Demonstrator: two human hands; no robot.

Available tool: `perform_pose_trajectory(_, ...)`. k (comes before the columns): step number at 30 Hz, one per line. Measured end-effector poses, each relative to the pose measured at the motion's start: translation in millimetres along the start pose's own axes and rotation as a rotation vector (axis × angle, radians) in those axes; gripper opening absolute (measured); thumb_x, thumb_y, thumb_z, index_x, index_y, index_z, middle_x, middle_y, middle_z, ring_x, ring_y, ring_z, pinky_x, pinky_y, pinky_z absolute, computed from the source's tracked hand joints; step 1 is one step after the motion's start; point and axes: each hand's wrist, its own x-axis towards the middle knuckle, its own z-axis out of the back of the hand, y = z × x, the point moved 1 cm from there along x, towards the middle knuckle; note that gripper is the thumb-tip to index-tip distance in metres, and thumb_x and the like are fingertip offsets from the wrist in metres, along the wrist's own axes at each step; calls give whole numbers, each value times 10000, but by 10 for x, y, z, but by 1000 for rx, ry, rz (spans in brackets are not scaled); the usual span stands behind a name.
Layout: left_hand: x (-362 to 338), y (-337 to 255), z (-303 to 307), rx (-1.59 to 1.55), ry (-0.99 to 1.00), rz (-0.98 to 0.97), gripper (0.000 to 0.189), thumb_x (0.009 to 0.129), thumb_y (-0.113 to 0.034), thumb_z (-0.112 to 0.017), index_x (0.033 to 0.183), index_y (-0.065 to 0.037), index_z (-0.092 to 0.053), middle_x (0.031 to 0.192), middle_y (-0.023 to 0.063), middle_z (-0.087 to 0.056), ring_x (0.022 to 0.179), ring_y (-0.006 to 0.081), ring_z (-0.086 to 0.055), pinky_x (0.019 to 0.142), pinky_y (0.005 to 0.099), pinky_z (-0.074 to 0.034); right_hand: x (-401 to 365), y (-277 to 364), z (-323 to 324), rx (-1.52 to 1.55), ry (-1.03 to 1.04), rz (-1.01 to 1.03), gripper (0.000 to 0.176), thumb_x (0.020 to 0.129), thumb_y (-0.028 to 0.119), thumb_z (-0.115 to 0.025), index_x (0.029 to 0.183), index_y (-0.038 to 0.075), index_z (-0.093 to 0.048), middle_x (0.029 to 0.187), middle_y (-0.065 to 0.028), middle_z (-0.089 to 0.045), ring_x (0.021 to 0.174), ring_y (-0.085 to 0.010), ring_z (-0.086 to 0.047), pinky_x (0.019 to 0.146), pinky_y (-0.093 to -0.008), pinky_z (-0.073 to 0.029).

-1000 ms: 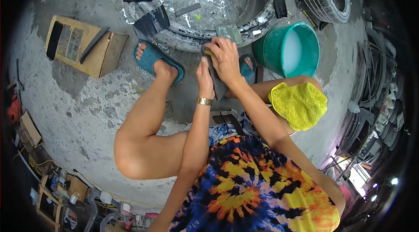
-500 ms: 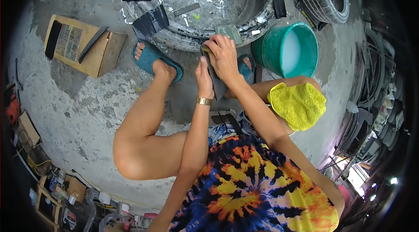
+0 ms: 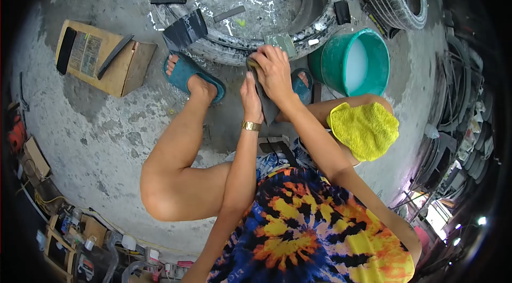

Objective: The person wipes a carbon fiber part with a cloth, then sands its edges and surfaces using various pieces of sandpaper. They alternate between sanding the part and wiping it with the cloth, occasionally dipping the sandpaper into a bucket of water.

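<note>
moved since the earlier frame: very little. the whole view has slipped slightly; both hands keep nearly the same place on the work.

item, dark strip point(image 3: 269, 107): thin, tapering toward the body, lying between the two hands.

left hand point(image 3: 250, 97): laid along the strip's left side, thumb pointing away from the body; whether its fingers close beneath cannot be told.

right hand point(image 3: 276, 76): fingers bent over the strip's far end, seemingly pinching a small yellowish-edged pad point(image 3: 254, 63) against it.

step in hand, as judged: pad worked on the strip's far end. next move calls for steady backing from the left hand and even pressure from the right.

surroundings: white-smeared tyre point(image 3: 221, 48), just beyond both hands; greenish sheet point(image 3: 280, 44) on its near edge, just past the right fingertips; teal bucket point(image 3: 326, 67) of cloudy liquid, right of the right hand; yellow cloth point(image 3: 365, 129), on the knee below the bucket; cardboard box point(image 3: 140, 70), well left of the left hand, two dark pieces point(image 3: 66, 50) on it.
</note>
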Motion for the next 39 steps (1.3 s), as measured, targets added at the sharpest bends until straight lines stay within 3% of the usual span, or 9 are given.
perform_pose_trajectory(7,-24,-56,-58,65,-45,-78,404,1017,-344,-440,1180,1,-573,1101,18,-597,976,82,-522,861,260,-427,-88,-2,39,-16,30,-7,228,742,77,-650,970,59,-647,1003,-81,-569,931,-279,-526,771,-370,-386)
perform_pose_trajectory(17,-29,-20,-57,-31,-12,-2,408,1015,-345,-444,1184,3,-573,1117,21,-600,981,86,-529,863,263,-433,12,13,-6,-15,-8,-8,218,746,63,-642,964,57,-640,1004,-78,-573,945,-274,-524,776,-377,-387)
perform_pose_trajectory(39,6,-4,-58,-10,-21,-86,389,1018,-337,-438,1152,-2,-583,1081,28,-607,944,80,-539,828,265,-451,-78,29,28,-11,-12,-42,227,739,72,-654,965,61,-643,991,-85,-567,915,-278,-520,762,-372,-381)
